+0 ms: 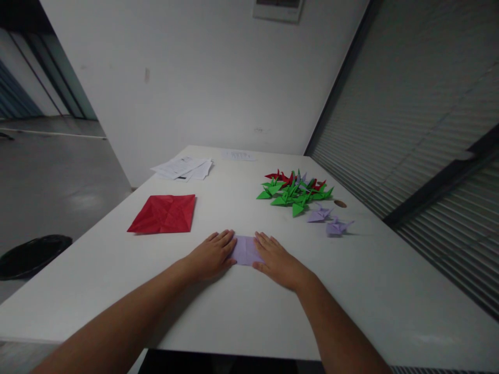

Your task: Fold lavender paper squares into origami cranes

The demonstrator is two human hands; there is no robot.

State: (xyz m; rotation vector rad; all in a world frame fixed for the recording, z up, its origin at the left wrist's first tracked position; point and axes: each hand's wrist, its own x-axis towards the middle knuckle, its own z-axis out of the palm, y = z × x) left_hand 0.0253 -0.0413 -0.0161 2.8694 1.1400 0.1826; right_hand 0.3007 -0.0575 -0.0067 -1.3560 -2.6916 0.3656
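A small sheet of light purple origami paper (pixel 245 251) lies flat on the white table (pixel 234 311), with a faint crease down its middle. My left hand (pixel 213 254) rests flat on its left edge, fingers stretched out. On the opposite edge lies my right hand (pixel 277 261), also flat with fingers apart. The palms and fingers hide the paper's two side edges. Two light purple paper cranes, one nearer crane (pixel 337 227) and one farther crane (pixel 319 213), stand to the right beyond my right hand.
A pile of green, red and purple paper cranes (pixel 290 195) sits at the back right, near a round cable hole (pixel 340 203). Creased red paper (pixel 166 214) lies at left, printed sheets (pixel 183 167) behind it. A black-lined bin (pixel 33 254) stands on the floor at left.
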